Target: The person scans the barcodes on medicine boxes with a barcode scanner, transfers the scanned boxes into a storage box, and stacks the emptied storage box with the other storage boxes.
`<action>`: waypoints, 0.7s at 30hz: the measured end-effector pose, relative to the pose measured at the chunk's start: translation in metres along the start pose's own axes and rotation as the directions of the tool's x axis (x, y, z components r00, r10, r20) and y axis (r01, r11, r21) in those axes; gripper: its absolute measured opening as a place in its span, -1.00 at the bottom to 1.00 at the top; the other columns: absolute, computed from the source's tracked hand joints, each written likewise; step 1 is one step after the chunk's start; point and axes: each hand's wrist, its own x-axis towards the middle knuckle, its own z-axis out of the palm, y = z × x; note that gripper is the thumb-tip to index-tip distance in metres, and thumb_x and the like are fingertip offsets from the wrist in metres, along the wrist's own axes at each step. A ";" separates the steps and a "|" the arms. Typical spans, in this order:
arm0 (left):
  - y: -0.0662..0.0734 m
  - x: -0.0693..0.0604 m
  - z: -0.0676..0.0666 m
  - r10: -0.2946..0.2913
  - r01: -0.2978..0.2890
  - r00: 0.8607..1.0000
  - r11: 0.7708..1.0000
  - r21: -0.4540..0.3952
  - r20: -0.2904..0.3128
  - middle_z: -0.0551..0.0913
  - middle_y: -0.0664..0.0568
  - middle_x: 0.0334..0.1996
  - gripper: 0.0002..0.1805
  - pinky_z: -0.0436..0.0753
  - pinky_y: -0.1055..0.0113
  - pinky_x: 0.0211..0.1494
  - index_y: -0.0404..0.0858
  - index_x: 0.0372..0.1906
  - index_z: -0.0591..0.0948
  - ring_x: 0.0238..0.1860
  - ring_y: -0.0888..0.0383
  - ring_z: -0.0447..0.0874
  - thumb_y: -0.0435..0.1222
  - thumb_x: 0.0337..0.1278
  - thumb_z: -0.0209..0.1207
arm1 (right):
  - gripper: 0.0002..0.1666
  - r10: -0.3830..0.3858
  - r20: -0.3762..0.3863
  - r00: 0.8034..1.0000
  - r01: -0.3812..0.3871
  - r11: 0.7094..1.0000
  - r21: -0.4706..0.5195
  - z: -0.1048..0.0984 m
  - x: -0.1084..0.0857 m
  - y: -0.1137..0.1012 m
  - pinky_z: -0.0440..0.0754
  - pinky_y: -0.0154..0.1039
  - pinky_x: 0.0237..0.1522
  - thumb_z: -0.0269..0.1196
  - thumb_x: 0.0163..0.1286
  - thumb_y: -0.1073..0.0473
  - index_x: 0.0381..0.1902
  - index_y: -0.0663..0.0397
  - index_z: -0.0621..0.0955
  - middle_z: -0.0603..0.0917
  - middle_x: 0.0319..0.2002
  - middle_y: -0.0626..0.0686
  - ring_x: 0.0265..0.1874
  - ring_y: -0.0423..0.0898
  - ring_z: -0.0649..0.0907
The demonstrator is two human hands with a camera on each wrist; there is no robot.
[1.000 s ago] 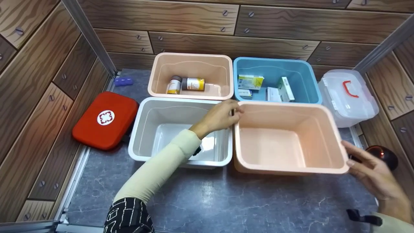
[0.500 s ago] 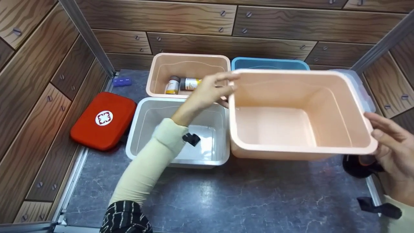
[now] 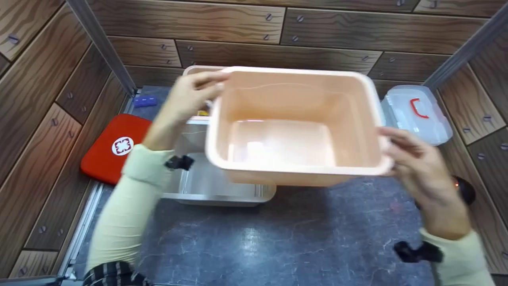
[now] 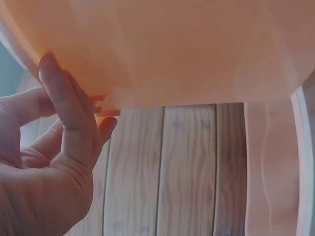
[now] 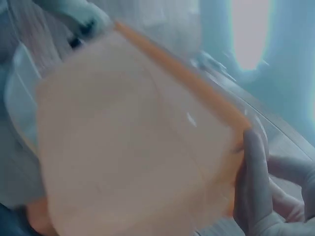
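A peach plastic bin (image 3: 281,143) is held up off the floor, its open top facing the head camera and nothing inside. My left hand (image 3: 188,97) grips its left rim. At the right rim, my right hand (image 3: 418,167) holds on, slightly blurred. In the left wrist view, fingers (image 4: 74,118) lie against the outside of the bin wall (image 4: 187,54) below the rim. The right wrist view has the bin's outer side (image 5: 113,132) with fingers (image 5: 256,172) at its edge. Beneath the lifted bin, a grey bin (image 3: 222,198) is partly covered.
Another peach bin (image 3: 206,68) at the back is mostly hidden; the blue bin is fully hidden. A red first-aid case (image 3: 107,147) and purple pill box (image 3: 145,101) lie left. A clear lidded box (image 3: 420,119) and dark round object (image 3: 464,190) stand right.
Both hands have lifted the empty peach bin from its front-right spot, then carried it leftward over the other bins. The clear box shows again, while the blue bin has become hidden.
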 end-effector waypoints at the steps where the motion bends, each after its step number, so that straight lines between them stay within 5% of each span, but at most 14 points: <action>1: -0.001 -0.002 -0.009 -0.018 0.018 0.999 1.000 0.018 -0.030 0.81 -0.01 -0.24 -0.61 0.69 0.46 -0.46 -0.29 0.31 0.74 -0.51 0.31 0.67 -0.31 0.50 0.30 | -0.48 0.026 -0.010 1.000 -0.027 0.999 -0.037 0.009 0.004 0.005 0.87 -0.13 -0.25 -0.01 0.63 0.60 0.40 0.32 0.61 0.79 0.11 0.19 -0.25 0.01 0.88; 5: -0.004 -0.014 -0.041 -0.063 0.067 0.989 0.997 0.027 -0.134 0.78 0.13 -0.34 -0.65 0.71 0.45 -0.45 -0.26 0.25 0.79 -0.52 0.32 0.68 -0.31 0.46 0.31 | -0.51 0.107 -0.079 0.991 -0.117 0.984 -0.133 0.045 0.016 0.025 0.87 -0.10 -0.27 0.12 0.60 0.55 0.35 0.18 0.66 0.75 0.17 0.17 -0.18 0.02 0.86; 8: -0.008 -0.022 -0.065 -0.073 0.067 0.977 0.997 -0.038 -0.202 0.84 0.10 -0.23 -0.71 0.75 0.44 -0.38 -0.27 0.14 0.84 -0.45 0.30 0.74 -0.36 0.41 0.36 | -0.51 0.156 -0.129 0.979 -0.177 0.969 -0.172 0.071 0.023 0.042 0.87 -0.06 -0.25 0.18 0.56 0.53 0.32 0.11 0.68 0.69 0.23 0.19 -0.12 0.06 0.85; 13: -0.023 -0.031 -0.098 -0.106 0.064 0.956 0.985 -0.159 -0.274 0.86 0.07 -0.15 -0.81 0.77 0.46 -0.31 -0.25 -0.01 0.89 -0.32 0.27 0.77 -0.41 0.39 0.38 | -0.49 0.185 -0.077 0.980 -0.198 0.957 -0.212 0.104 0.033 0.065 0.89 -0.08 -0.24 0.20 0.56 0.51 0.38 0.15 0.62 0.54 0.36 0.23 -0.06 0.12 0.82; 21: -0.048 -0.042 -0.124 -0.133 0.106 0.933 0.990 -0.095 -0.335 0.82 0.19 -0.19 -0.78 0.72 0.55 -0.27 -0.21 0.02 0.89 -0.23 0.30 0.71 -0.40 0.44 0.32 | -0.47 0.195 0.027 0.980 -0.184 0.957 -0.225 0.120 0.044 0.087 0.89 -0.04 -0.19 0.27 0.58 0.41 0.45 0.22 0.54 0.42 0.41 0.31 -0.09 0.12 0.83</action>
